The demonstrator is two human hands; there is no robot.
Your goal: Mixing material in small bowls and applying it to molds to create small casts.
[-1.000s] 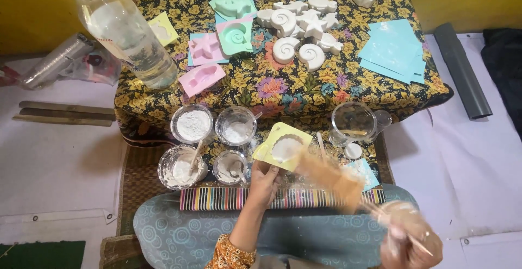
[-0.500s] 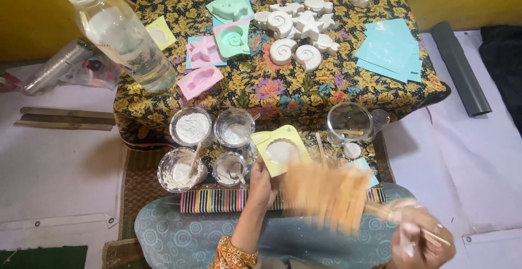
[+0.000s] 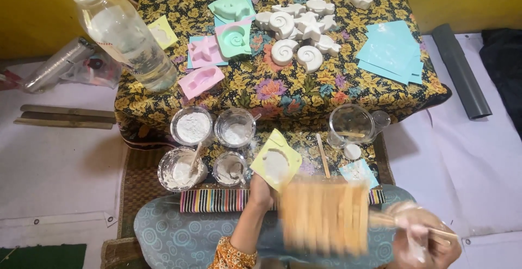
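Observation:
My left hand [image 3: 261, 194] grips the lower corner of a yellow mould [image 3: 276, 160] filled with white plaster, holding it tilted over the mat. My right hand [image 3: 421, 237] is closed on the stick handle of a woven straw fan [image 3: 325, 217], which is motion-blurred just right of the mould. Several clear cups of white powder and paste [image 3: 191, 127] stand left of the mould.
A low table in a floral cloth [image 3: 261, 92] carries a clear water bottle [image 3: 122, 32], pink and green moulds [image 3: 234, 39], white plaster shell and star casts [image 3: 298, 54] and blue sheets [image 3: 391, 51]. A clear empty cup [image 3: 350, 123] and a wooden stick [image 3: 323, 155] lie nearby.
The fan has swept back and forth beside the mould, moving lower and to the right. My left hand keeps the yellow mould in place.

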